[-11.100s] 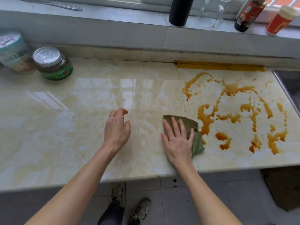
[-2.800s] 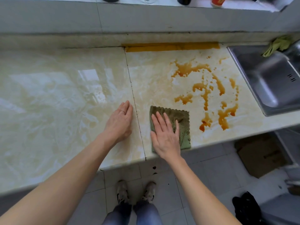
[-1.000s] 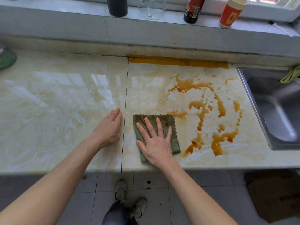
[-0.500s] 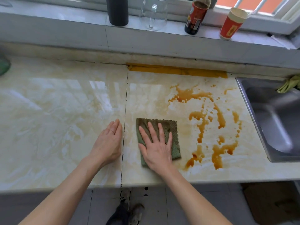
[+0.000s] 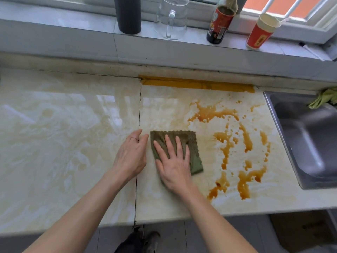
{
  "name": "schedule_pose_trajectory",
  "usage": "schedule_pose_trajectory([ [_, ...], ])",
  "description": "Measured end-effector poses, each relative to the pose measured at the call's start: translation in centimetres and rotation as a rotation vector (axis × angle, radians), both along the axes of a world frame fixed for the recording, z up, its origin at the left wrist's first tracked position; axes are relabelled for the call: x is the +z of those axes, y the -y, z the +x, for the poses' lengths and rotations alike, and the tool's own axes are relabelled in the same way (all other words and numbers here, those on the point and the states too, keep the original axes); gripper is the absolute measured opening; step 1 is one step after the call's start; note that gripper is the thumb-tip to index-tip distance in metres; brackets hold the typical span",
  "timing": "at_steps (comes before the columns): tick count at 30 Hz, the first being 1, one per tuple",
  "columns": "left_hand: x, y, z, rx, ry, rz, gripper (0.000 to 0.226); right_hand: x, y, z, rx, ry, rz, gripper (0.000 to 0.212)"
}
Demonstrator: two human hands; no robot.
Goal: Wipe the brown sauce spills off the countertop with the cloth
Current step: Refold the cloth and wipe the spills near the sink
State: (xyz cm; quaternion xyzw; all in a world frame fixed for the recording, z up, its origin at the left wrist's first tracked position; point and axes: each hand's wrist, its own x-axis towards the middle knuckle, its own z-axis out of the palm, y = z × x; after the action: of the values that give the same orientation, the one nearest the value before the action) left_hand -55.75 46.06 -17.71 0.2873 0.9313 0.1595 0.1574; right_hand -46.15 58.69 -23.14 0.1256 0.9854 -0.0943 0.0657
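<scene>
Sauce (image 5: 226, 139) lies in brown streaks and blots on the countertop (image 5: 73, 143), all of it to the right of the cloth (image 5: 189, 141) and running mostly front to back toward the sink (image 5: 300, 136). Cloth lies flat under the right hand (image 5: 173, 161), whose straight, spread fingers (image 5: 169, 145) press it down. That hand is the nearer one to the spill, so the next stroke likely goes rightward. Left hand (image 5: 132, 157) rests flat just beside the cloth, fingers relaxed, holding nothing.

A daylit window (image 5: 299, 10) sits above a tiled sill (image 5: 63, 19), with a steel sink (image 5: 310, 143) at right.
</scene>
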Motion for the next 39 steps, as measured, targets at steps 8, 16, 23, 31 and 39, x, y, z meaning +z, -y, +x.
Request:
schedule_pose_trajectory([
  [8, -0.2, -2.0, -1.4, -0.045, 0.031, 0.004, 0.053, 0.9, -5.1, -0.3, -0.392, 0.043, -0.068, 0.063],
  [16, -0.8, -2.8, -2.2, -0.112, 0.013, 0.008, 0.056, 0.1, -3.9, -1.5, -0.049, -0.028, -0.034, 0.054],
  [23, -0.8, -3.7, -3.0, -0.121, 0.032, 0.016, 0.059, 0.7, -6.6, -1.9, -0.376, 0.002, -0.054, 0.056],
  [31, -1.3, -5.5, -4.6, -0.175, -0.009, -0.112, 0.071, 1.0, -8.9, -5.9, -0.206, 0.005, -0.033, 0.053],
  [39, -0.9, -7.1, -5.6, -0.171, -0.004, -0.13, 0.079, 1.7, -6.3, -6.9, -0.223, 0.012, -0.04, 0.055],
])
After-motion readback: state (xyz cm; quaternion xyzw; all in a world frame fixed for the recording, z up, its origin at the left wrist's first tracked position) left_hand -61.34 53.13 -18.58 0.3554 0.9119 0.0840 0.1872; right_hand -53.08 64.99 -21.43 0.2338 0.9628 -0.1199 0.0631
